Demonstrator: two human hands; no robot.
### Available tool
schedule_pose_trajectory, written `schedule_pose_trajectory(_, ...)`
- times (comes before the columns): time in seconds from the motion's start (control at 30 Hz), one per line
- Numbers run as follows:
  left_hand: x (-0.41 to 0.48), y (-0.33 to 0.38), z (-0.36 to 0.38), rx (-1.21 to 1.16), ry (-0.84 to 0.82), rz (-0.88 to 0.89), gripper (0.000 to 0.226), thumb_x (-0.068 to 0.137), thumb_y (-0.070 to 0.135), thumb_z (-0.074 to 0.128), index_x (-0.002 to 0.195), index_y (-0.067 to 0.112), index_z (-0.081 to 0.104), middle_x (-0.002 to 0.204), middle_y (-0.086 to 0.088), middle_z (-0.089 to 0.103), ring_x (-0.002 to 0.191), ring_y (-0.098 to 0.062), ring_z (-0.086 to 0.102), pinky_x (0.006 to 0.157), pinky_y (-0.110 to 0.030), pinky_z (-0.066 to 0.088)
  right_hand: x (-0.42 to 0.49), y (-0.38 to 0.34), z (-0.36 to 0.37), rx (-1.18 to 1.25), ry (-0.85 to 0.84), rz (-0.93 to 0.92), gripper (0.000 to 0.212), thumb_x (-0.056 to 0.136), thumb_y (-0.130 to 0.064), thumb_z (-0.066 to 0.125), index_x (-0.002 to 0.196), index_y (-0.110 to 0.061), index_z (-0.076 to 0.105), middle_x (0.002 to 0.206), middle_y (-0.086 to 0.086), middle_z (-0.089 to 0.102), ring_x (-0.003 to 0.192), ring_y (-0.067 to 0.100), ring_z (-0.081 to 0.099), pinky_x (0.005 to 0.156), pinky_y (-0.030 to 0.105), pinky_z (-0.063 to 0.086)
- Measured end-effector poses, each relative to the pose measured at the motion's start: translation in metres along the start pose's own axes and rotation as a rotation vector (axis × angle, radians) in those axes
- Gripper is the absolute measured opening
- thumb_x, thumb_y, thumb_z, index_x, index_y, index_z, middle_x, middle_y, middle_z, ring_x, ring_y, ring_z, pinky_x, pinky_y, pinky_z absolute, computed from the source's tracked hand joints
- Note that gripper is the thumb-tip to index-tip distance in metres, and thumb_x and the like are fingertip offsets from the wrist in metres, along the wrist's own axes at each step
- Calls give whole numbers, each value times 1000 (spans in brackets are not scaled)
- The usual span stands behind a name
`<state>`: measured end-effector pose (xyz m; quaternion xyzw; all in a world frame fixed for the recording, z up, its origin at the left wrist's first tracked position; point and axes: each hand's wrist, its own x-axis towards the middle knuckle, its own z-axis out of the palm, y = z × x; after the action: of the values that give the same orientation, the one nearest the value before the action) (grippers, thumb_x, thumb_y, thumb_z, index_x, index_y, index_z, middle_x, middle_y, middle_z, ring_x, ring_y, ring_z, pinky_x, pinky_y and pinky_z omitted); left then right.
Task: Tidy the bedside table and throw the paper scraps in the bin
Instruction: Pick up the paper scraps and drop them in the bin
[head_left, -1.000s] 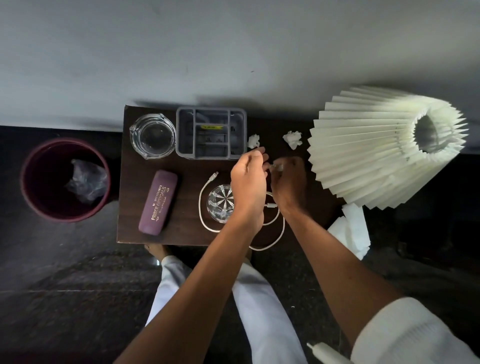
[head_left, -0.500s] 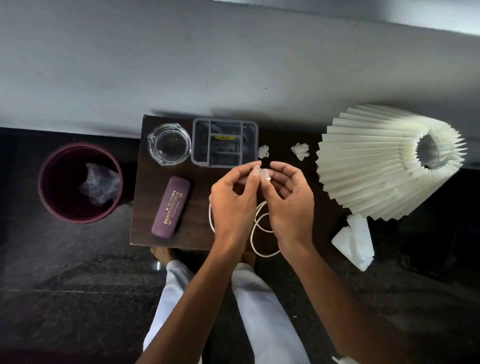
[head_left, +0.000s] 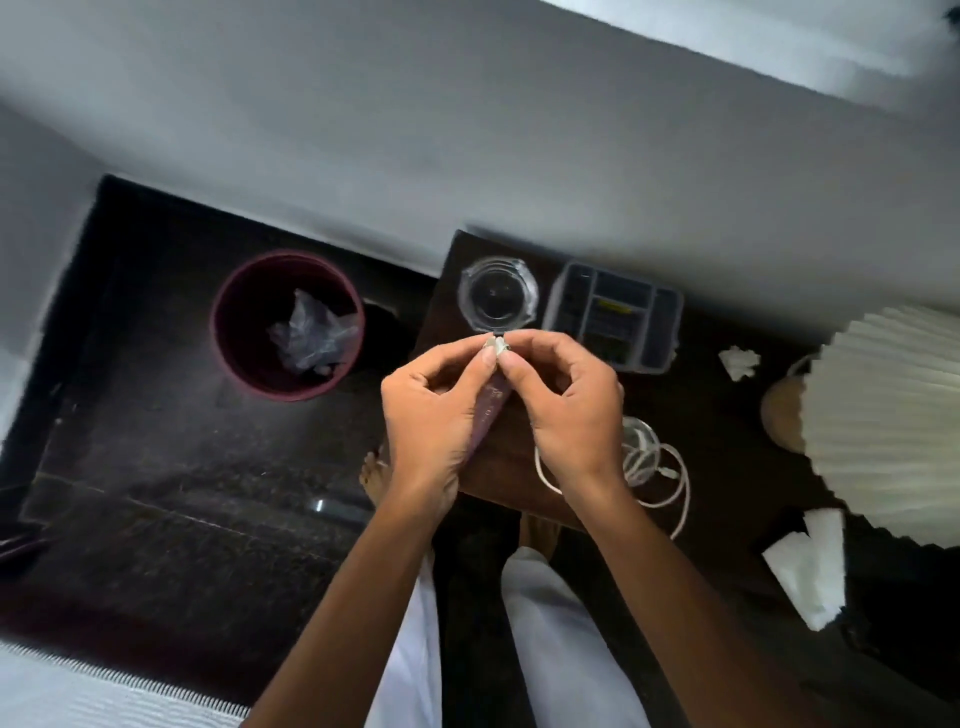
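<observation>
Seen from above, a person is standing at a dark wooden bedside table set against a pale wall. Both hands are meeting over the table's left part. The left hand and the right hand are each pinching the same tiny pale paper scrap between thumb and forefinger, with the other fingers curling loosely. The scrap is hanging in the air in front of a round glass ashtray at the table's back left corner.

A grey compartment tray is sitting just beside the ashtray. A purple glasses case is showing in the gap between the hands. Right of the right hand, a white cable is looping around a drinking glass and trailing over the table's front edge. A crumpled scrap is lying near the back, between the tray and a pleated white lampshade.

On the dark floor left of the table, apart from it, a maroon bin is standing with a crumpled plastic bag inside. White paper sheets are lying below the lampshade.
</observation>
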<state>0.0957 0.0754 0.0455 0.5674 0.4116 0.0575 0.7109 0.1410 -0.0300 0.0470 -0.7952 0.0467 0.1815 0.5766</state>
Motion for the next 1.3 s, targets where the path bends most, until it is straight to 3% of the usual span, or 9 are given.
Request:
schedule_pose_trajectory(0.13,32,-2,-48,-152,146,-134,6,87,10,79,89,16,79,88,-6,81,76,-10,73,73,-21,57,13,-4,64,-7,-122,84,12,90,-19,75,101,-20,79,94,-7,79,93,8,73,92,43,59)
schedule_pose_trajectory(0.27,70,-12,-97,-303,246,-234,13,91,4,73,93,15,80,97,-5,81,94,-14,77,77,-18,58,25,4,135,-6,-165,166,10,90,-18,75,99,-21,79,91,-6,79,90,9,74,89,40,61)
schedule_pose_trajectory(0.6,181,-70,-186,-367,597,-461,16,92,-3,68,97,11,73,97,-15,76,79,-17,75,62,-19,58,60,67,295,-196,-159,236,13,95,-14,69,104,-20,75,96,-7,75,87,2,70,68,7,53)
schedule_pose_trajectory(0.7,205,-84,-202,-431,612,-533,22,94,-7,64,110,6,69,93,-16,74,76,-17,74,62,-22,59,68,85,321,-234,-163,260,18,98,-11,64,110,-20,72,103,-3,73,94,5,69,72,5,53)
schedule_pose_trajectory(0.77,214,-92,-208,-429,623,-552,26,93,-9,64,116,3,66,91,-16,74,74,-17,74,61,-21,60,73,93,329,-276,-191,276,21,99,-11,62,115,-21,70,105,-3,72,102,11,67,73,4,51)
schedule_pose_trajectory(0.9,219,-105,-216,-337,637,-591,27,93,-9,63,119,1,66,100,-21,75,77,-19,76,60,-21,59,73,103,333,-333,-236,310,26,99,-5,57,118,-20,68,106,1,71,104,16,67,94,28,57)
schedule_pose_trajectory(1.07,208,-104,-210,-317,591,-581,23,95,-7,63,115,3,66,96,-17,76,75,-17,77,58,-19,58,67,105,318,-369,-257,300,24,99,-7,59,115,-22,69,115,1,67,99,5,66,67,1,46)
schedule_pose_trajectory(1.2,184,-91,-191,-285,513,-524,17,97,-1,62,112,6,68,95,-14,78,80,-16,79,72,-25,61,54,87,289,-344,-186,255,21,98,-9,61,110,-22,72,103,-9,72,102,3,66,77,-1,41)
schedule_pose_trajectory(1.3,162,-74,-167,-288,461,-482,15,99,3,60,111,8,69,97,-13,78,84,-17,79,77,-27,61,41,68,258,-279,-107,214,21,96,-11,63,106,-26,74,97,-15,73,97,-2,67,87,8,46)
